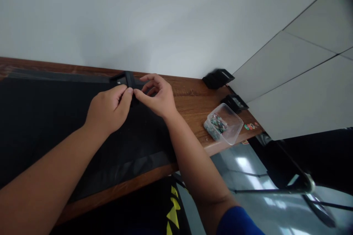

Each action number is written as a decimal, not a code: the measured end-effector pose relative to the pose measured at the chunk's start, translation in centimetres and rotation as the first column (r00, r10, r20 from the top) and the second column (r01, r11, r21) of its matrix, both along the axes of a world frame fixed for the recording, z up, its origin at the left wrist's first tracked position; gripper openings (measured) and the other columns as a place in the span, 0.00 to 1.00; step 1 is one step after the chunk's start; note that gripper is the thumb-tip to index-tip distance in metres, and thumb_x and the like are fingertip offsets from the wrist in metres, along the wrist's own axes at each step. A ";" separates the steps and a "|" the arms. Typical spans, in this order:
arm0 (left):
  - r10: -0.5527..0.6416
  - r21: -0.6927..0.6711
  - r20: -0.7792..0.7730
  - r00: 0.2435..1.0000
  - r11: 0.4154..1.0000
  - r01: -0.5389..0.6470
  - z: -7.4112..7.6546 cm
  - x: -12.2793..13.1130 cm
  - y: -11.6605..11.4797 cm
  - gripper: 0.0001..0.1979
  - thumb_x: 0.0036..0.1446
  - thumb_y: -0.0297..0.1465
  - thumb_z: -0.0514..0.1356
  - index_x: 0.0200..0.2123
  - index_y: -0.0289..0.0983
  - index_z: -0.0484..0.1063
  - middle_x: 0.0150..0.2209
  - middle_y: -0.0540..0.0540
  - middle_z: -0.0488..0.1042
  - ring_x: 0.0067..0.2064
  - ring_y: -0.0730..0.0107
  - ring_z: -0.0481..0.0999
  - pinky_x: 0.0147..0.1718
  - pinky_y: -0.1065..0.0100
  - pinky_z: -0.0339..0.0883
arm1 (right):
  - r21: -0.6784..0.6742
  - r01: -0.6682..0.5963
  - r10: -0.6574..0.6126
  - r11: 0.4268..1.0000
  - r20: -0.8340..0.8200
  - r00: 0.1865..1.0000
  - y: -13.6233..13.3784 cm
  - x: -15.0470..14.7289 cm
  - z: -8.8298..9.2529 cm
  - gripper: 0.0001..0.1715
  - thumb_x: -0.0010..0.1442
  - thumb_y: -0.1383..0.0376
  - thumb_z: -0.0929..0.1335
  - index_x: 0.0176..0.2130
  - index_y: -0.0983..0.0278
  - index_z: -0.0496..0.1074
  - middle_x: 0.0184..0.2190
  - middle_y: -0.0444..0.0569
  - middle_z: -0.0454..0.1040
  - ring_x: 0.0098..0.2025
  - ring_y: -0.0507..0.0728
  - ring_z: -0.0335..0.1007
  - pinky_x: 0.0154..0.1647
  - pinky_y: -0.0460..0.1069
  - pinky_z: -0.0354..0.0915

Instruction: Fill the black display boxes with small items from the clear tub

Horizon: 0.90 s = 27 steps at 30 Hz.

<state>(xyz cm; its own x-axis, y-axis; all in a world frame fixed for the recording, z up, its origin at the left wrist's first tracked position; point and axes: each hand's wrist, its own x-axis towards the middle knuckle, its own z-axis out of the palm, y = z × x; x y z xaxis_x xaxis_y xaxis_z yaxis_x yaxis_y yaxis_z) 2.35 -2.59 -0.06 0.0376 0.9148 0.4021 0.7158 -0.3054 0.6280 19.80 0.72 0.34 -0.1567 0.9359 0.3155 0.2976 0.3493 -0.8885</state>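
Over the black mat point(66, 99), my left hand point(109, 108) is closed on a small black open-topped box point(129, 78), its thumb and curled fingers at the near edge. Part of the box is hidden behind the fingers, and something small and pale shows inside it. My right hand point(158, 95) is just right of the box with fingers apart and loosely curved. Its thumb tip comes up to the box's near edge, close to my left thumb; whether it touches is hard to tell.
A clear plastic tub point(233, 126) of small multicoloured pieces stands on the wooden table point(190, 97) at right. Behind it are two black boxes, one farther back point(217, 78), one nearer point(235, 102). Round stickers point(250, 126) lie near the right edge. A white wall point(138, 18) rises behind.
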 end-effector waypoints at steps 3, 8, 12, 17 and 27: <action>0.006 -0.012 -0.036 0.999 1.000 -0.007 -0.2 0.4 0.0 0.17 0.66 0.41 0.50 0.24 0.43 0.56 0.20 0.48 0.62 0.24 0.64 0.60 0.28 0.62 0.48 | -0.046 0.046 -0.045 0.998 0.033 0.998 -0.2 -0.4 -0.1 0.18 0.57 0.57 0.78 0.45 0.59 0.76 0.30 0.39 0.76 0.29 0.50 0.68 0.36 0.50 0.67; -0.082 -0.007 -0.068 0.994 0.997 0.082 -0.7 0.1 0.4 0.17 0.62 0.42 0.51 0.22 0.44 0.54 0.19 0.50 0.60 0.22 0.66 0.60 0.27 0.62 0.49 | -0.042 0.114 -0.111 0.993 0.075 0.991 -0.1 -0.6 -0.7 0.17 0.57 0.62 0.76 0.47 0.57 0.74 0.30 0.39 0.78 0.31 0.53 0.71 0.39 0.51 0.68; -0.078 0.072 -0.036 0.996 0.994 0.080 -0.7 -0.1 0.5 0.17 0.61 0.41 0.51 0.22 0.45 0.52 0.18 0.52 0.55 0.21 0.68 0.58 0.27 0.62 0.50 | -0.071 0.074 -0.073 0.995 0.023 0.997 0.6 -0.5 -1.4 0.19 0.57 0.67 0.72 0.49 0.57 0.71 0.31 0.39 0.79 0.28 0.51 0.69 0.37 0.50 0.67; -0.050 0.095 -0.024 0.998 0.994 0.052 -0.5 -0.3 0.3 0.18 0.65 0.41 0.51 0.23 0.45 0.52 0.19 0.52 0.57 0.22 0.67 0.59 0.27 0.62 0.52 | -0.126 -0.061 0.051 0.990 -0.085 0.995 0.7 -0.3 -1.3 0.15 0.61 0.59 0.74 0.47 0.58 0.73 0.30 0.39 0.77 0.27 0.50 0.66 0.32 0.48 0.65; -0.125 0.007 -0.092 0.988 0.992 0.126 -0.9 -0.5 0.6 0.17 0.65 0.41 0.50 0.24 0.44 0.54 0.19 0.50 0.61 0.22 0.66 0.61 0.28 0.62 0.51 | -0.051 -0.033 0.039 0.998 0.131 0.991 0.5 -0.1 -1.4 0.18 0.59 0.52 0.76 0.41 0.60 0.74 0.30 0.40 0.75 0.32 0.52 0.68 0.36 0.49 0.63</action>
<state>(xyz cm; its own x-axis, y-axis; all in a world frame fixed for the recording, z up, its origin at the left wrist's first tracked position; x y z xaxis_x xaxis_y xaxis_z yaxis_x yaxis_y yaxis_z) 1.86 -1.95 -0.97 0.1889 0.8953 0.4034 0.7251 -0.4042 0.5575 19.74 1.19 -1.10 -0.2277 0.9426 0.2444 0.4014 0.3195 -0.8584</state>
